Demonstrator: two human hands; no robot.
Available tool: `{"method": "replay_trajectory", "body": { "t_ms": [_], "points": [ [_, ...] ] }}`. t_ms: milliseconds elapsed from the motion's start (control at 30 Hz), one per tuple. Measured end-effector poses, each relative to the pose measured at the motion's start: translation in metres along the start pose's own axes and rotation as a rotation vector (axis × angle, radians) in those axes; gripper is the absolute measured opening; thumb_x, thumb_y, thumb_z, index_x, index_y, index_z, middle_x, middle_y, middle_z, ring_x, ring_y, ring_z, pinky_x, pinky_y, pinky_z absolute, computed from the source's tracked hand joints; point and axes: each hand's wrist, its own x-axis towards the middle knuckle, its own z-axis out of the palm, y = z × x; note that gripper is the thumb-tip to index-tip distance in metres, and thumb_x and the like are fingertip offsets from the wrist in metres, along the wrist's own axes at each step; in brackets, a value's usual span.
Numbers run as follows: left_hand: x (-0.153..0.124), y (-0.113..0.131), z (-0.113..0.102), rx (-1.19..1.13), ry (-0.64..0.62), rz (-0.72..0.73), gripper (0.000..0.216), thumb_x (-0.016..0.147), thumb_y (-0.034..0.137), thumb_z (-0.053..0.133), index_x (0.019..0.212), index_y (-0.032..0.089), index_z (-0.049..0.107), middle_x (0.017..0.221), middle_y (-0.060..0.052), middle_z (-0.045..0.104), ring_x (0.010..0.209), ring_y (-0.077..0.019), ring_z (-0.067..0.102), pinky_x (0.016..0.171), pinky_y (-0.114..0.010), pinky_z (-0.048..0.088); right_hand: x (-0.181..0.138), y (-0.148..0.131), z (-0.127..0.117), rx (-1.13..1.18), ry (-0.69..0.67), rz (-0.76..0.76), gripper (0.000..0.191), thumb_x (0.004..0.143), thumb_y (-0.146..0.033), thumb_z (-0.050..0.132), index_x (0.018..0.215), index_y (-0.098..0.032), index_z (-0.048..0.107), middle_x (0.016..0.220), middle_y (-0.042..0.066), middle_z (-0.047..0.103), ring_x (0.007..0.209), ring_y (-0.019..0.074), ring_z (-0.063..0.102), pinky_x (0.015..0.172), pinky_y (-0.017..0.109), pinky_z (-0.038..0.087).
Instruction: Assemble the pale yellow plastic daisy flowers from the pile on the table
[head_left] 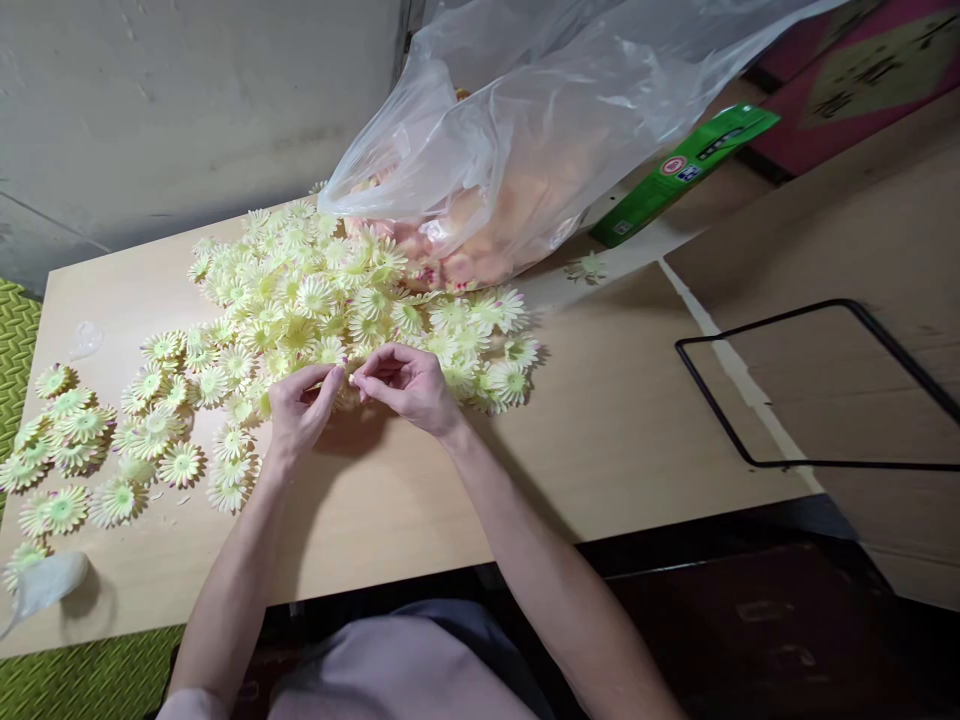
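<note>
My left hand [306, 402] and my right hand [401, 385] meet fingertip to fingertip just above the table, at the front edge of a heap of pale yellow-green artificial flower heads [300, 300]. Both hands are pinched closed. Between the fingertips is something small and pale with a hint of pink, too small to name. Beyond the heap lies a clear plastic bag [517, 170] with pinkish-orange pieces inside. More loose flower heads [154, 425] spread over the tabletop to the left of my left hand.
A green packet [682, 175] leans beside the bag. On the right, a black metal frame [720, 400] rests against brown cardboard [862, 400]. A whitish translucent object [52, 580] sits at the table's [420, 510] near left corner. The grey wall [187, 100] stands behind.
</note>
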Motion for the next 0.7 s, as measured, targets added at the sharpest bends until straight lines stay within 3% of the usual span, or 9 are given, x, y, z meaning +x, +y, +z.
{"method": "replay_trajectory", "body": {
  "t_ms": [100,300,400,533,700],
  "points": [
    [-0.0008,-0.0037,0.0012,-0.032,0.046,-0.04,0.025,0.084,0.038,0.066,0.083,0.015,0.074,0.072,-0.004,0.07,0.061,-0.011,0.062,0.054,-0.02,0.048,0.0005,-0.0014,-0.0011,0.032,0.009,0.003,0.02,0.072,-0.026,0.079,0.076,-0.017,0.061,0.074,0.001,0.069,0.059,0.0096,0.063,0.061,0.024,0.053],
    [-0.0004,-0.0065,0.0029,-0.351,0.005,-0.257,0.024,0.081,0.04,0.07,0.089,0.018,0.068,0.078,-0.001,0.068,0.066,-0.0098,0.065,0.063,-0.021,0.057,0.0011,-0.005,-0.0041,0.089,0.009,0.012,0.022,0.073,-0.027,0.078,0.076,-0.018,0.058,0.075,0.001,0.07,0.058,0.0087,0.061,0.059,0.023,0.051],
    [-0.0008,-0.0087,0.0023,-0.325,0.037,-0.175,0.019,0.081,0.033,0.07,0.094,0.02,0.064,0.079,0.0,0.068,0.065,-0.0101,0.066,0.062,-0.021,0.058,0.0011,-0.0039,-0.0029,0.07,-0.007,0.012,0.02,0.075,-0.027,0.077,0.078,-0.018,0.06,0.077,0.001,0.07,0.061,0.0096,0.062,0.062,0.025,0.052],
    [-0.0034,-0.0103,0.0004,-0.111,-0.001,0.018,0.013,0.085,0.024,0.062,0.088,0.017,0.073,0.083,-0.005,0.074,0.069,-0.0122,0.069,0.062,-0.02,0.057,0.0013,-0.0015,-0.0002,0.037,-0.006,0.0,0.02,0.075,-0.028,0.077,0.081,-0.017,0.062,0.076,0.001,0.068,0.062,0.0103,0.063,0.062,0.025,0.053],
    [-0.0041,-0.006,0.0005,-0.039,-0.022,0.072,0.016,0.081,0.024,0.067,0.092,0.015,0.076,0.088,-0.009,0.077,0.07,-0.0156,0.071,0.054,-0.02,0.055,0.0008,-0.0002,0.0007,0.016,-0.016,0.01,0.019,0.077,-0.031,0.076,0.082,-0.018,0.062,0.077,0.002,0.066,0.066,0.0119,0.064,0.066,0.027,0.056]
  ]
}}
